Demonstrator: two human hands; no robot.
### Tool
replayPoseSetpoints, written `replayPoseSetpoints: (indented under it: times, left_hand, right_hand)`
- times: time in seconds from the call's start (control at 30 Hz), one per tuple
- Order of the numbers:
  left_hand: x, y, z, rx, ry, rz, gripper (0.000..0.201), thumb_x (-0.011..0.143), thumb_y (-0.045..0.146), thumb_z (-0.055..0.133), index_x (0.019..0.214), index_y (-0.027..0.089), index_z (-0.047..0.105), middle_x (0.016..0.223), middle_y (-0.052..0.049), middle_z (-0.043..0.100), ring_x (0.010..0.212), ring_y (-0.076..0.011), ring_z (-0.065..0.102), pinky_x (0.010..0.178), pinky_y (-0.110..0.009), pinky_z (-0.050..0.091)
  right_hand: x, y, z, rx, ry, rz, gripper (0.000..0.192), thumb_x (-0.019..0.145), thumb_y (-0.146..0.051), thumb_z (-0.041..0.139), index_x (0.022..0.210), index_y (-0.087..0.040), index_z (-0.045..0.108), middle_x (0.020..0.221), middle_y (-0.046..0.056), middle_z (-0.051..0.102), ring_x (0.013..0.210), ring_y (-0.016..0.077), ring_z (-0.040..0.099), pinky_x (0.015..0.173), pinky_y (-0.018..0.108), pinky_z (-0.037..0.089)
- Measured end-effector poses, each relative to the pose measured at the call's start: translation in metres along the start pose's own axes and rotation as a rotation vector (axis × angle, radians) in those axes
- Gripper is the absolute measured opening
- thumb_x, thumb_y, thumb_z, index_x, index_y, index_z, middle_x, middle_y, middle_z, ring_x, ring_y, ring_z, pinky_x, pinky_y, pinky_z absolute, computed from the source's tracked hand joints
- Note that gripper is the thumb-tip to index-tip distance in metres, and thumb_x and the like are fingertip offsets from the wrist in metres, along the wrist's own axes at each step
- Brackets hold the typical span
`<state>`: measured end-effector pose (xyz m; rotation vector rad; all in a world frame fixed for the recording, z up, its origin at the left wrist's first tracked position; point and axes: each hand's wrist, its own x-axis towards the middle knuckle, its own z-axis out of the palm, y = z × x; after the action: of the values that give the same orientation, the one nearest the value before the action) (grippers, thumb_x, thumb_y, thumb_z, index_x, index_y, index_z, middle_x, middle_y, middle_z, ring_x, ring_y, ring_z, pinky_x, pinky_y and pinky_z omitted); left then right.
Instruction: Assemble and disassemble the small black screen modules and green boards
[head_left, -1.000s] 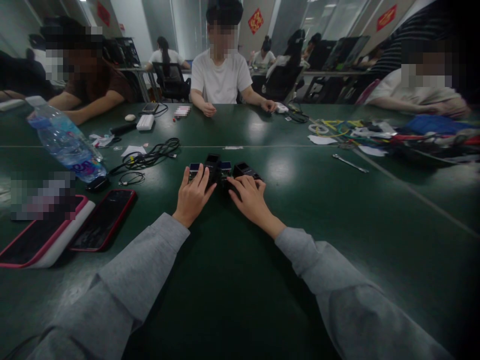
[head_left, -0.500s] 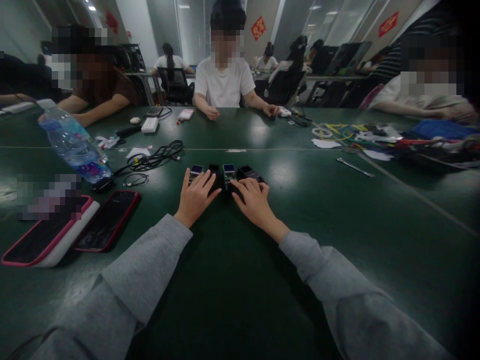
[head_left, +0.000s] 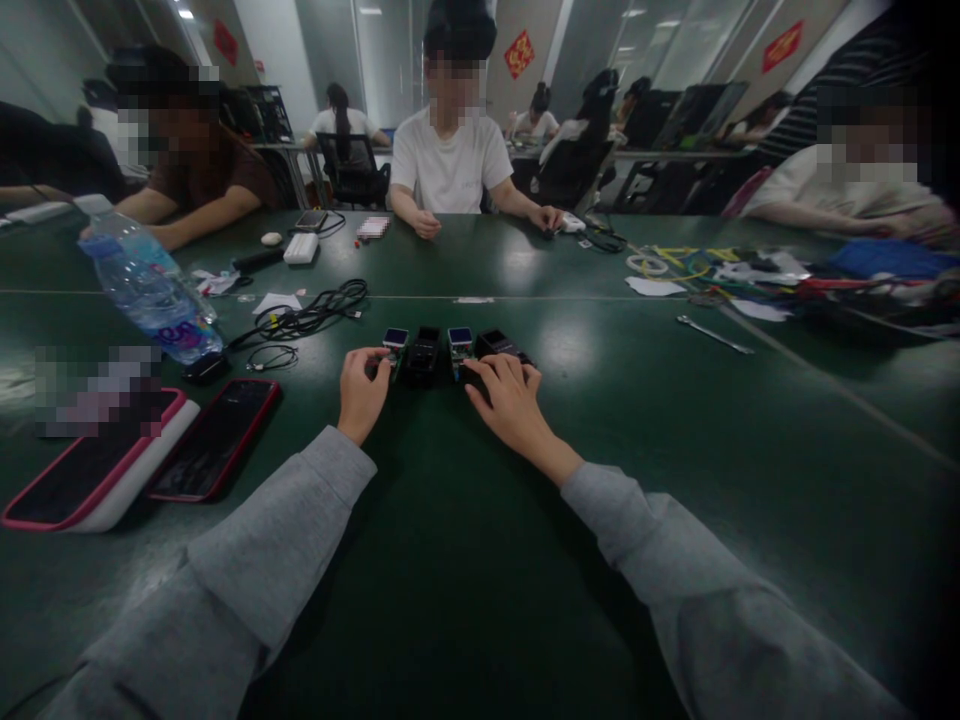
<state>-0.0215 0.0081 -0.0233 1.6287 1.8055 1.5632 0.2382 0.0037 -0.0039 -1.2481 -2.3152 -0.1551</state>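
Four-sided small devices stand in a row on the dark green table (head_left: 457, 560). At the left end is a circuit board with a small screen (head_left: 395, 340); my left hand (head_left: 361, 392) is closed with its fingertips at that board's left edge. Beside it stands a black case (head_left: 423, 352), untouched. A second circuit board with a screen (head_left: 460, 342) comes after it, then another black case (head_left: 501, 343) lying at a slant. Over this case and the second board's lower part rests my right hand (head_left: 508, 398), fingers spread, hiding part of both.
To the left lie phones, one in a red case (head_left: 217, 440), one pink-edged (head_left: 97, 465), plus water bottles (head_left: 161, 290) and black cables (head_left: 311, 312). A metal wrench-like tool (head_left: 714, 334) and a heap of wires (head_left: 750, 270) lie right. A person (head_left: 452, 160) sits opposite.
My left hand has moved left off the black case, which now shows fully, and its fingers have curled in at the left circuit board. My right hand stays nearly still.
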Motion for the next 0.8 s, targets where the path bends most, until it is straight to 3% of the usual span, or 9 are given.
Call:
replayPoseSetpoints:
  times: [0.17, 0.33, 0.5, 0.6, 0.8]
  left_hand:
    - [-0.002, 0.005, 0.0, 0.01, -0.019, 0.027, 0.015, 0.088, 0.024, 0.063, 0.101, 0.018, 0.067, 0.11, -0.009, 0.061, 0.092, -0.0199, 0.064, 0.085, -0.039, 0.055]
    - [-0.009, 0.024, -0.004, 0.24, 0.033, 0.228, 0.017, 0.088, 0.024, 0.065, 0.104, 0.021, 0.065, 0.117, -0.009, 0.064, 0.117, -0.0286, 0.055, 0.1, -0.05, 0.043]
    - [-0.02, 0.047, -0.006, 0.377, -0.174, 0.492, 0.025, 0.089, 0.018, 0.06, 0.113, 0.025, 0.064, 0.122, -0.006, 0.067, 0.124, -0.0288, 0.053, 0.106, -0.052, 0.033]
    - [-0.021, 0.046, -0.004, 0.371, -0.286, 0.563, 0.029, 0.092, 0.013, 0.053, 0.119, 0.023, 0.062, 0.123, -0.006, 0.068, 0.121, -0.0247, 0.058, 0.104, -0.046, 0.037]
    - [-0.018, 0.04, -0.002, 0.359, -0.341, 0.637, 0.031, 0.097, 0.011, 0.049, 0.122, 0.023, 0.061, 0.128, -0.004, 0.068, 0.124, -0.0218, 0.058, 0.104, -0.044, 0.038]
  right_hand:
    - [0.0, -0.001, -0.001, -0.023, 0.0, 0.0, 0.037, 0.102, -0.032, 0.043, 0.138, -0.023, 0.047, 0.13, 0.011, 0.053, 0.125, 0.0291, 0.042, 0.1, 0.047, 0.029]
    - [0.0, 0.0, -0.001, -0.02, 0.029, 0.031, 0.04, 0.101, -0.034, 0.046, 0.139, -0.025, 0.046, 0.135, 0.012, 0.049, 0.129, 0.0306, 0.04, 0.1, 0.05, 0.032]
    - [0.003, 0.014, 0.001, 0.001, 0.139, 0.131, 0.04, 0.099, -0.034, 0.047, 0.137, -0.023, 0.05, 0.139, 0.014, 0.047, 0.131, 0.0343, 0.04, 0.101, 0.055, 0.035]
    - [0.004, 0.024, 0.004, 0.064, 0.17, 0.179, 0.04, 0.096, -0.033, 0.048, 0.133, -0.019, 0.053, 0.137, 0.016, 0.048, 0.127, 0.035, 0.046, 0.101, 0.057, 0.04]
    - [0.004, 0.03, 0.009, 0.158, 0.151, 0.11, 0.044, 0.096, -0.026, 0.045, 0.136, -0.008, 0.052, 0.142, 0.021, 0.044, 0.133, 0.032, 0.044, 0.11, 0.05, 0.043]
